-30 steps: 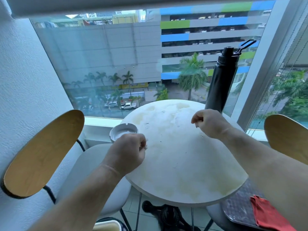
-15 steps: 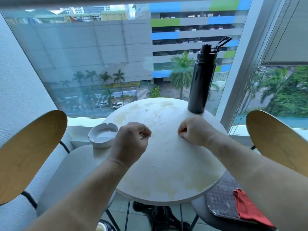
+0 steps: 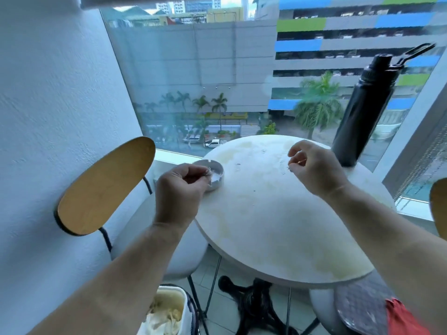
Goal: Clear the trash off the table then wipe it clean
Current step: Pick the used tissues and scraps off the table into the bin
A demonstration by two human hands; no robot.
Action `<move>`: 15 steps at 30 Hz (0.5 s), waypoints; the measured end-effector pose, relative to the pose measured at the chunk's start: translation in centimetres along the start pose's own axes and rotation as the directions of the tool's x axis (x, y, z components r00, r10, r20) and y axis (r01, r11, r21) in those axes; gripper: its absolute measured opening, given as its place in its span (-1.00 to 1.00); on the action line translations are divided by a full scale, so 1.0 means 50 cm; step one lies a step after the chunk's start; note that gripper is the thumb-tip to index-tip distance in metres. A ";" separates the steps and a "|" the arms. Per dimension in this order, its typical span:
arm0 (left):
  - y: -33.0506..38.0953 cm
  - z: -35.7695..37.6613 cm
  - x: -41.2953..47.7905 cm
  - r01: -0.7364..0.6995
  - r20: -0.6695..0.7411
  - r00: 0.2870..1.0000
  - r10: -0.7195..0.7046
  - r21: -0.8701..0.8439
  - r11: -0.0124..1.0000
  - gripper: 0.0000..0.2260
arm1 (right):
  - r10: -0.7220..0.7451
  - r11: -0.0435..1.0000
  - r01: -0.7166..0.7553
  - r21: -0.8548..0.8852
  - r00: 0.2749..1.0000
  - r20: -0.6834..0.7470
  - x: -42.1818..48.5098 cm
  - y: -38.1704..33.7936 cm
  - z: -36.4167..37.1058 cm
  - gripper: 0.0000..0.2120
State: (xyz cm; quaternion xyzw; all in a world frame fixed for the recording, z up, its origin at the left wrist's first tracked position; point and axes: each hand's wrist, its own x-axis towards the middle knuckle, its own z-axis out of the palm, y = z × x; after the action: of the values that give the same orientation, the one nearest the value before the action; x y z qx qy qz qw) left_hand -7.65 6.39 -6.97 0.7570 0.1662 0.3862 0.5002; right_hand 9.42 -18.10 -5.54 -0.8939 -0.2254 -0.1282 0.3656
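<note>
Two hands, trash-clearing step: left hand [image 3: 180, 189] pinches a scrap [image 3: 208, 169] over the ashtray [image 3: 217, 181] at the left edge of the table [image 3: 278, 226]; right hand [image 3: 314, 169] pinches a crumb [image 3: 301, 162] above it. Specks [image 3: 238, 163] lie beyond. Next: drop both, pick the rest.

The head camera looks forward and down from close behind the left hand [image 3: 180, 189] and right hand [image 3: 316, 170], both forearms running in from the bottom edge. It faces the round table [image 3: 278, 233] under the hands and the window [image 3: 205, 76] beyond them.
</note>
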 end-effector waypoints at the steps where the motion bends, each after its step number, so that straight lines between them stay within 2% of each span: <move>1: -0.007 -0.016 0.002 0.023 -0.020 1.000 -0.023 -0.005 1.000 -0.92 | -0.007 0.999 0.007 0.031 1.000 -0.007 -0.003 -0.020 0.010 -0.82; 9: -0.094 -0.238 -0.017 0.221 -0.129 0.961 -0.245 -0.174 0.959 -0.89 | -0.143 0.950 0.123 0.287 0.989 0.048 -0.089 -0.270 0.169 -0.85; 12: -0.137 -0.328 -0.041 0.307 -0.159 0.928 -0.336 -0.178 0.935 -0.92 | -0.230 0.902 0.167 0.398 0.966 0.115 -0.158 -0.357 0.241 -0.86; 15: -0.184 -0.404 -0.074 0.384 -0.171 0.896 -0.409 -0.162 0.909 -0.91 | -0.241 0.901 0.139 0.410 0.948 0.208 -0.234 -0.416 0.320 -0.89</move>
State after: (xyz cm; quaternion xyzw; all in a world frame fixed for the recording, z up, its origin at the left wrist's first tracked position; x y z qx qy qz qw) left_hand -23.96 20.80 -12.59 0.6316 0.3425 0.3601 0.5951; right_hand -10.01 2.76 -8.96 -0.7856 -0.3781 -0.0008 0.4898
